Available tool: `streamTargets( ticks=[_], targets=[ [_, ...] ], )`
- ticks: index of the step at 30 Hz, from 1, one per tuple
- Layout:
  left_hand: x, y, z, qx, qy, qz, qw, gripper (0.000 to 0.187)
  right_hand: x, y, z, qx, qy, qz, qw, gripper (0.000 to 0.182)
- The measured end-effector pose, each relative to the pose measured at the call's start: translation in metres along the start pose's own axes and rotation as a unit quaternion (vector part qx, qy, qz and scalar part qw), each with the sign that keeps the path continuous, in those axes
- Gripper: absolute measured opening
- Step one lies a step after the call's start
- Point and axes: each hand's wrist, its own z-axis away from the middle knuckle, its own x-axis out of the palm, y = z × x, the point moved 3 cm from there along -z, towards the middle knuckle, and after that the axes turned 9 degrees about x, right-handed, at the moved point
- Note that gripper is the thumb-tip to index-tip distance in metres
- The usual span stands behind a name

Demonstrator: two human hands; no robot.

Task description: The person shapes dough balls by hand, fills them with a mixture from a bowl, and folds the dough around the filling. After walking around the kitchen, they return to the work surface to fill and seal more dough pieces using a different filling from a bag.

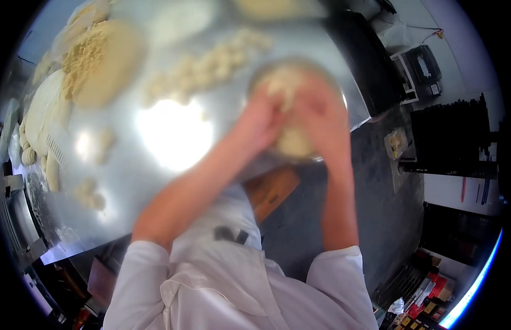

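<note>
Both hands are close together over a round metal bowl (345, 104) at the table's right edge, blurred by motion. My left hand (264, 116) is closed, its fingertips on a small pale piece of dough (287, 94). On the other side of that piece, my right hand (319, 104) is closed too, with fingers bent toward the left hand. Beneath the hands the bowl holds a pale yellowish mass (294, 143); its kind is too blurred to tell. A row of small dough pieces (211, 67) lies on the metal table to the left of the bowl.
The shiny metal table (129, 203) carries a round board (120, 63) with yellowish crumbly pieces, a large white dough mass (46, 107) and small dough clusters (90, 195). A wooden piece (272, 190) juts below the table edge. Dark racks (453, 137) stand to the right.
</note>
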Motion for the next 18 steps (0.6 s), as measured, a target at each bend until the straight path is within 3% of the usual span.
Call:
streamTargets(
  ticks=[2, 3, 6, 7, 10, 11, 14, 15, 18],
  targets=[
    [0.001, 0.006, 0.001, 0.004, 0.0, -0.011, 1.0, 0.03, -0.015, -0.001, 0.003, 0.035, 0.067, 0.017, 0.997, 0.035],
    [0.001, 0.008, 0.002, 0.005, -0.013, -0.028, 1.0, 0.031, -0.02, 0.014, -0.001, -0.04, 0.085, 0.066, 0.993, 0.038],
    [0.007, 0.012, 0.007, -0.008, -0.03, -0.038, 0.999, 0.03, -0.019, 0.039, -0.004, 0.015, 0.008, 0.161, 0.987, 0.046],
    [0.008, 0.015, 0.007, -0.01, -0.03, -0.035, 0.999, 0.03, -0.016, 0.043, -0.004, 0.009, -0.059, 0.087, 0.994, 0.059],
    [-0.002, 0.011, 0.003, -0.006, -0.11, -0.05, 0.993, 0.028, -0.014, 0.027, 0.002, 0.026, -0.119, 0.028, 0.992, 0.067],
    [-0.004, 0.009, 0.005, -0.025, -0.074, -0.072, 0.994, 0.025, -0.012, 0.011, 0.008, 0.053, -0.115, 0.019, 0.992, 0.071],
    [-0.001, 0.007, 0.01, -0.051, -0.077, -0.12, 0.989, 0.023, 0.005, 0.007, 0.007, -0.039, -0.085, 0.12, 0.988, 0.071],
    [0.001, 0.007, 0.012, -0.051, -0.079, -0.147, 0.985, 0.022, 0.007, 0.009, 0.005, -0.065, -0.09, 0.096, 0.989, 0.065],
    [0.002, 0.015, 0.018, -0.013, -0.069, -0.245, 0.967, 0.02, 0.012, 0.017, 0.0, -0.168, -0.084, 0.151, 0.971, 0.057]
  ],
)
